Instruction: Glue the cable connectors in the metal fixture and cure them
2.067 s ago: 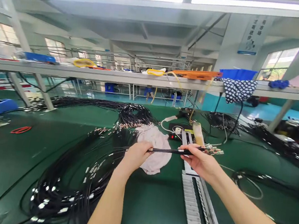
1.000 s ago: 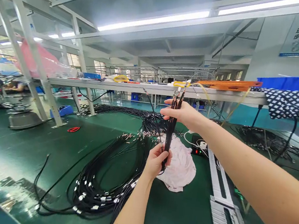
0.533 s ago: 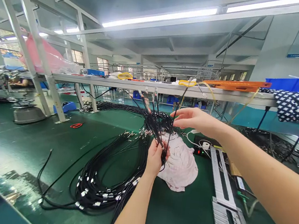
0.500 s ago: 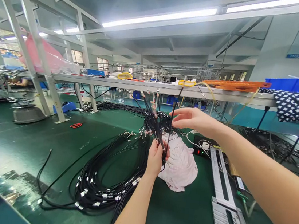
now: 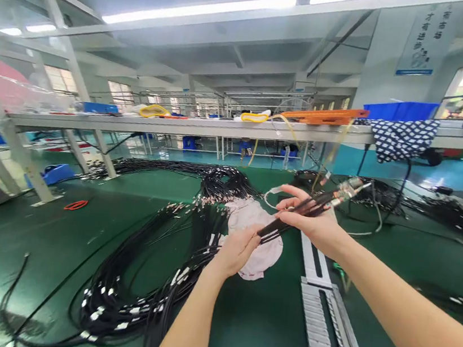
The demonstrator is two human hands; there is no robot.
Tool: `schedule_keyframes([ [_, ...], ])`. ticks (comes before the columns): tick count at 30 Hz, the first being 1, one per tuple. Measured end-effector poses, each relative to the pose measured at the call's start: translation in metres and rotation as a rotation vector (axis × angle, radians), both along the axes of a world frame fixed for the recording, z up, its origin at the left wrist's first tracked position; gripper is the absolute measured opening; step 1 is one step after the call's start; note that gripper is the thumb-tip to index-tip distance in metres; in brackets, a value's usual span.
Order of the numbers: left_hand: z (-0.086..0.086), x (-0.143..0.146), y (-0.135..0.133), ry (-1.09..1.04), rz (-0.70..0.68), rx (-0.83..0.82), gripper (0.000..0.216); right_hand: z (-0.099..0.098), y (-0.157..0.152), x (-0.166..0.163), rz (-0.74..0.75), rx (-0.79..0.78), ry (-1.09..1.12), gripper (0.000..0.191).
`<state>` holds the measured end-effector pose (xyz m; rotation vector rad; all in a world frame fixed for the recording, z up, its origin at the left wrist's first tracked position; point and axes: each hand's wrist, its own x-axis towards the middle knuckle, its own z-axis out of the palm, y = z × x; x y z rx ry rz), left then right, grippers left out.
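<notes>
My left hand [image 5: 238, 248] and my right hand [image 5: 314, 221] both grip a short bundle of black cables [image 5: 306, 207], held slanting up to the right above the green table [image 5: 56, 236]. The bundle's metal connector ends [image 5: 347, 187] stick out past my right hand. My left hand closes round the lower end, my right hand wraps the middle. A pinkish cloth [image 5: 256, 228] lies on the table under my hands. To the left, a large loose coil of black cables with white tags [image 5: 143, 287] spreads over the table.
A metal rail [image 5: 318, 321] runs along the table toward me on the right. More black cable heaps [image 5: 443, 215] lie at far right. An overhead shelf [image 5: 203, 127] carries orange trays, a blue bin [image 5: 399, 110] and a dotted cloth [image 5: 402, 136]. A red loop [image 5: 76, 205] lies left.
The bundle stood upright and fanned out with my right hand open at its top; now both hands hold it gathered, tilted down to the right.
</notes>
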<state>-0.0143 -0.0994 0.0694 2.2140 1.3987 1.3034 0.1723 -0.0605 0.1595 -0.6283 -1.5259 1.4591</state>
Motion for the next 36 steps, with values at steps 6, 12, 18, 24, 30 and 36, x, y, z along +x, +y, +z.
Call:
schedule_keyframes([
  [6,0.012,-0.001,0.012,0.724,-0.028,-0.075,0.027,-0.079,-0.016,0.057,-0.076,-0.376,0.182,0.029],
  [12,-0.042,0.000,0.015,0.991,-0.057,-0.137,0.027,-0.151,-0.065,0.101,0.157,-0.745,-0.016,0.038],
  [18,-0.100,0.002,-0.007,1.075,-0.107,-0.223,0.031,-0.152,-0.071,0.175,0.226,-0.681,-0.297,0.035],
  [24,-0.081,0.041,-0.008,0.844,-0.199,-0.200,0.052,-0.147,-0.028,0.177,-0.083,-0.499,-0.197,0.034],
  [30,-0.081,0.101,0.030,0.753,-0.357,-0.493,0.016,-0.183,0.003,0.148,-0.361,-0.357,-0.193,0.033],
  [36,-0.088,0.094,0.057,0.630,-0.377,-0.572,0.014,-0.202,-0.001,0.153,-0.470,-0.238,-0.337,0.030],
])
